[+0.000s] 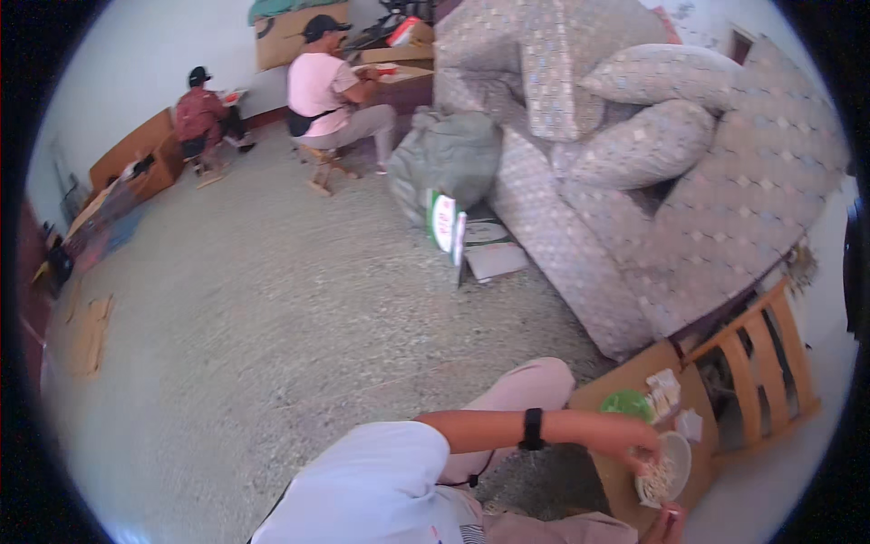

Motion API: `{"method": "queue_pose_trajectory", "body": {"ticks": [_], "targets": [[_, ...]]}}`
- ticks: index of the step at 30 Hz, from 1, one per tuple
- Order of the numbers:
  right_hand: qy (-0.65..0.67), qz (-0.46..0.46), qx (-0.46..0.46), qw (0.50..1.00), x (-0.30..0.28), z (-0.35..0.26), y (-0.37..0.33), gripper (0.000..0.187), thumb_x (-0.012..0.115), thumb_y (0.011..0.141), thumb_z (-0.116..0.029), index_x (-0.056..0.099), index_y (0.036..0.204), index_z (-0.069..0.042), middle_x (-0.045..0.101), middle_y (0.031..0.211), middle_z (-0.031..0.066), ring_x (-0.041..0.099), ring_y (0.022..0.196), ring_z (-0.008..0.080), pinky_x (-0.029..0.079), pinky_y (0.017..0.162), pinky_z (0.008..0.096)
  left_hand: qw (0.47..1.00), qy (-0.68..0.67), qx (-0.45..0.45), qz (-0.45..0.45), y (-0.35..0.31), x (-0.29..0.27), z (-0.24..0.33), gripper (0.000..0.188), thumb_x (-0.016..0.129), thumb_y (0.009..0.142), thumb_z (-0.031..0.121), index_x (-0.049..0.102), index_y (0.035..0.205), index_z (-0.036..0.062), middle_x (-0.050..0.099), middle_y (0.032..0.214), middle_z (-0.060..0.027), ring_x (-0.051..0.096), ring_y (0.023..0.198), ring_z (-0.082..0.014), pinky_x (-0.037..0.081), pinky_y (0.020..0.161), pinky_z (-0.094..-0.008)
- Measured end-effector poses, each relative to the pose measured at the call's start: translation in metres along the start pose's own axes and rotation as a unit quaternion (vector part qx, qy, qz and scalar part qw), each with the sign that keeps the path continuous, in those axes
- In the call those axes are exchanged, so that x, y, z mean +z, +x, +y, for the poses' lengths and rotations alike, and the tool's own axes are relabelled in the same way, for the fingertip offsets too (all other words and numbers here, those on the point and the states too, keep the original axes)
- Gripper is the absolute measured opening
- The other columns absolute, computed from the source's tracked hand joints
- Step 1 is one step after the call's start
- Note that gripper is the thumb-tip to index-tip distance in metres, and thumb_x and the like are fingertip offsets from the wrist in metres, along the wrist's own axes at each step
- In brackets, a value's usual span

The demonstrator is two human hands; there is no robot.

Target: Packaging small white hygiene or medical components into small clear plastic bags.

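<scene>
My left hand (642,448), below a black wristband, reaches over a white bowl (678,461) at the lower right. Its fingers point down and are drawn together at the small pale pieces (656,482) in the bowl; whatever they grip is too small to name. Close to the bowl's near rim, my right hand (669,521) shows only in part, with its fingers curled. What it holds, if anything, I cannot make out. Beyond my left hand, a green bowl or bag (627,404) sits beside a pale packet (663,392) and a white piece (689,424).
These things rest on a brown board (594,394), with a wooden chair back (761,367) beside it. A patterned sofa (580,245) fills the right; a grey-green sack (444,159) and flat boxes (497,263) stand nearby. Two people (319,91) sit on low stools at the back.
</scene>
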State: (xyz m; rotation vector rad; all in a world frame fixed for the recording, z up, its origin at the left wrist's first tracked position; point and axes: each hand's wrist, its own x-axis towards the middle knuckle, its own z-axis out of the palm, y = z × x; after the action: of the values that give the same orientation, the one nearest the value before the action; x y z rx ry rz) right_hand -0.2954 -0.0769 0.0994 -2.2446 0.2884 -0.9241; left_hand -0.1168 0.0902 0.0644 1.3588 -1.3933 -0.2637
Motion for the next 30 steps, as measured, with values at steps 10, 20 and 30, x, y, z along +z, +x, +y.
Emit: {"method": "queue_pose_trajectory", "body": {"ticks": [10, 20, 30], "targets": [[-0.033, 0.199, 0.284, 0.937, -0.036, 0.028, -0.084, 0.027, 0.057, 0.090, -0.023, 0.067, 0.100, 0.000, 0.063, 0.093, 0.0204, 0.058, 0.084, 0.0255, 0.046, 0.082, 0.0393, 0.990, 0.050, -0.121, -0.048, -0.051, 0.001, 0.002, 0.039, 0.059, 0.090, 0.035, 0.061, 0.115, 0.0051, 0.064, 0.102, -0.0144, 0.061, 0.092, -0.0310, 0.047, 0.083, -0.0384], [0.215, 0.218, 0.216, 0.927, 0.017, 0.073, -0.073, 0.020, 0.057, 0.094, -0.018, 0.057, 0.083, -0.001, 0.057, 0.071, 0.0026, 0.054, 0.066, 0.0111, 0.043, 0.064, 0.0240, 0.989, 0.100, -0.061, -0.086, -0.074, 0.002, 0.031, 0.025, 0.065, 0.085, 0.023, 0.066, 0.104, 0.0074, 0.062, 0.101, -0.0112, 0.058, 0.098, -0.0287, 0.045, 0.086, -0.0370], [0.214, 0.132, 0.163, 0.954, 0.052, 0.096, -0.010, 0.020, 0.059, 0.092, -0.016, 0.064, 0.101, 0.001, 0.062, 0.087, 0.0020, 0.056, 0.077, 0.0094, 0.046, 0.073, 0.0240, 0.982, -0.082, -0.169, 0.002, -0.057, -0.012, -0.051, 0.022, 0.059, 0.090, 0.016, 0.064, 0.110, 0.0065, 0.062, 0.109, -0.0095, 0.058, 0.101, -0.0207, 0.045, 0.087, -0.0320]]}}
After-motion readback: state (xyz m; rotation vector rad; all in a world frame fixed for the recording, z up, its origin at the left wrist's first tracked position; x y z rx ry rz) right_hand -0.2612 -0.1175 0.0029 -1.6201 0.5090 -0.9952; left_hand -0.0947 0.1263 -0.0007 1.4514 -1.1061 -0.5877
